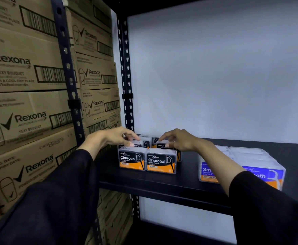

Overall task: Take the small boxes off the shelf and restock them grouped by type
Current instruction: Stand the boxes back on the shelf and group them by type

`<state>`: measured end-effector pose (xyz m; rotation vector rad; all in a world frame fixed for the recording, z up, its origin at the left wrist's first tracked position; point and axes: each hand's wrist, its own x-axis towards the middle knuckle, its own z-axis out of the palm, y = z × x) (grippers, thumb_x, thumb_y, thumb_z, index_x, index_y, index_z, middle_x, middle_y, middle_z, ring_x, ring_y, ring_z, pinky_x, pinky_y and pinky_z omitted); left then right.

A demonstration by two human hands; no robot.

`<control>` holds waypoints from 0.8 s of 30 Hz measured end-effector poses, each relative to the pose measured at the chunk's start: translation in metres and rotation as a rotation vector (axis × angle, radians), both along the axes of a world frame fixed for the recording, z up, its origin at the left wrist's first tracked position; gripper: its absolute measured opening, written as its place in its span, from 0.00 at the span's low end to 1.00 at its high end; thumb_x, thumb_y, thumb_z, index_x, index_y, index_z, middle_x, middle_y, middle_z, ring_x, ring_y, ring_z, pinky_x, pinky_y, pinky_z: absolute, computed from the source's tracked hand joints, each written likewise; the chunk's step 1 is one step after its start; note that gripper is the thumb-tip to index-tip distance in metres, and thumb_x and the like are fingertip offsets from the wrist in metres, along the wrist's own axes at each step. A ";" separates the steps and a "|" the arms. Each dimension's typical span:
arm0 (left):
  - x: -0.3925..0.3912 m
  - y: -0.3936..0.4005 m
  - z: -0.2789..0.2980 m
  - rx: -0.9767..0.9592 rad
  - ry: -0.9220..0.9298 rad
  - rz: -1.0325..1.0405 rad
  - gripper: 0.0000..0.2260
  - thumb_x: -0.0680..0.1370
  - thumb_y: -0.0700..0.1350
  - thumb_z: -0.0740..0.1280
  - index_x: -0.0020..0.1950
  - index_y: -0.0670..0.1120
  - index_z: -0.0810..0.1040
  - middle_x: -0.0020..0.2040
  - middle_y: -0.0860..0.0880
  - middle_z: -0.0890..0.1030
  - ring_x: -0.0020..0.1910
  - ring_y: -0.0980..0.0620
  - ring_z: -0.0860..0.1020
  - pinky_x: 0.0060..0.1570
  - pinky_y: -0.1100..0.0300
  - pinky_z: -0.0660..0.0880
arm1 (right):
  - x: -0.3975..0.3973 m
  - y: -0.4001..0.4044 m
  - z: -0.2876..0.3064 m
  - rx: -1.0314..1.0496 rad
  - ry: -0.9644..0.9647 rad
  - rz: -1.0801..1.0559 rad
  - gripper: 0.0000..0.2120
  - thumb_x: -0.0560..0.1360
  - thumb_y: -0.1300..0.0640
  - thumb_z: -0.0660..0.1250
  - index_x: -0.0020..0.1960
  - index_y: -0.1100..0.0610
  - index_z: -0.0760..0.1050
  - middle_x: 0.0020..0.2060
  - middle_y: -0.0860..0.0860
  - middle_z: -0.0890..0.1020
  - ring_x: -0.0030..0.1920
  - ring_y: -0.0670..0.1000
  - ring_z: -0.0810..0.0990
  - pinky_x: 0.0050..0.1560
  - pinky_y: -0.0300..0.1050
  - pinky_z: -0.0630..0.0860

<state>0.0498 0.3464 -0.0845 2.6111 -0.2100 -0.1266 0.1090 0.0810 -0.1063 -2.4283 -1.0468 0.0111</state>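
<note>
On the shelf [162,181], left end: Charcoal boxes [147,160] in touching rows. Left hand [115,137] pinching a second-row box [135,144]; right hand [179,139] pinching its neighbour [164,145]. Further right, well apart: blue boxes [261,167]. Beyond the post [126,73]: cartons [26,96].

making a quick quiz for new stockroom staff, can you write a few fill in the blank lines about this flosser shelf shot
1. The black-and-orange boxes at the left end of the shelf are labelled ____.
2. The blue-labelled boxes stand to the ____ of the black-and-orange group.
3. The brown cartons stacked on the neighbouring rack carry the brand name ____.
4. The left hand and right hand both rest on boxes in the ____ row of the black-and-orange group.

Missing words: Charcoal; right; Rexona; second
</note>
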 end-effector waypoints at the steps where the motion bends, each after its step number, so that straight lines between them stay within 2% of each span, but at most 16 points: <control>1: -0.001 -0.001 0.001 0.011 0.012 0.006 0.12 0.75 0.44 0.70 0.55 0.58 0.77 0.52 0.52 0.75 0.49 0.60 0.73 0.63 0.54 0.69 | 0.000 0.000 0.000 0.004 0.002 0.001 0.14 0.77 0.59 0.66 0.62 0.50 0.77 0.65 0.54 0.76 0.67 0.53 0.72 0.60 0.40 0.66; 4: -0.004 -0.002 0.000 0.009 0.007 0.019 0.11 0.76 0.43 0.70 0.55 0.58 0.77 0.54 0.50 0.77 0.52 0.58 0.75 0.66 0.50 0.67 | -0.001 0.000 0.000 0.013 0.005 0.005 0.14 0.77 0.59 0.66 0.61 0.49 0.78 0.65 0.54 0.76 0.67 0.53 0.72 0.60 0.40 0.66; 6: -0.006 -0.004 0.002 -0.035 -0.021 0.004 0.12 0.76 0.41 0.69 0.57 0.53 0.78 0.56 0.48 0.77 0.53 0.58 0.76 0.65 0.52 0.68 | -0.002 -0.001 0.000 0.024 0.018 0.002 0.14 0.77 0.59 0.66 0.61 0.49 0.78 0.64 0.55 0.76 0.66 0.53 0.72 0.60 0.40 0.67; 11: -0.012 -0.007 0.011 -0.074 -0.007 -0.030 0.15 0.76 0.41 0.69 0.61 0.51 0.77 0.61 0.46 0.77 0.61 0.47 0.76 0.65 0.53 0.72 | -0.003 -0.002 0.000 0.041 0.023 -0.012 0.13 0.77 0.59 0.66 0.61 0.49 0.78 0.63 0.56 0.77 0.65 0.54 0.72 0.60 0.41 0.66; 15: -0.017 -0.016 0.008 -0.033 0.055 -0.037 0.13 0.76 0.45 0.69 0.60 0.52 0.78 0.61 0.49 0.78 0.61 0.53 0.76 0.65 0.56 0.70 | -0.006 -0.001 -0.002 0.065 0.030 -0.031 0.13 0.77 0.61 0.66 0.60 0.49 0.78 0.63 0.57 0.76 0.65 0.54 0.73 0.59 0.40 0.67; 18: -0.022 -0.021 0.005 -0.074 0.038 -0.028 0.15 0.72 0.50 0.70 0.58 0.53 0.79 0.62 0.52 0.79 0.60 0.59 0.75 0.64 0.60 0.69 | -0.011 -0.003 0.002 0.133 0.034 -0.044 0.14 0.78 0.61 0.65 0.61 0.50 0.77 0.61 0.59 0.75 0.64 0.54 0.73 0.56 0.39 0.66; 21: -0.024 -0.021 0.000 -0.121 0.009 -0.005 0.14 0.76 0.45 0.69 0.61 0.48 0.78 0.62 0.52 0.78 0.59 0.59 0.75 0.62 0.63 0.67 | -0.017 -0.005 0.011 0.183 0.055 -0.016 0.13 0.78 0.60 0.64 0.61 0.48 0.76 0.59 0.58 0.75 0.60 0.54 0.74 0.54 0.41 0.67; 24: -0.027 -0.020 -0.004 -0.156 -0.017 0.002 0.14 0.77 0.42 0.68 0.62 0.45 0.78 0.62 0.51 0.78 0.60 0.57 0.75 0.60 0.66 0.68 | -0.022 -0.003 0.015 0.201 0.110 0.041 0.13 0.78 0.60 0.64 0.59 0.47 0.77 0.55 0.57 0.78 0.57 0.55 0.77 0.47 0.40 0.72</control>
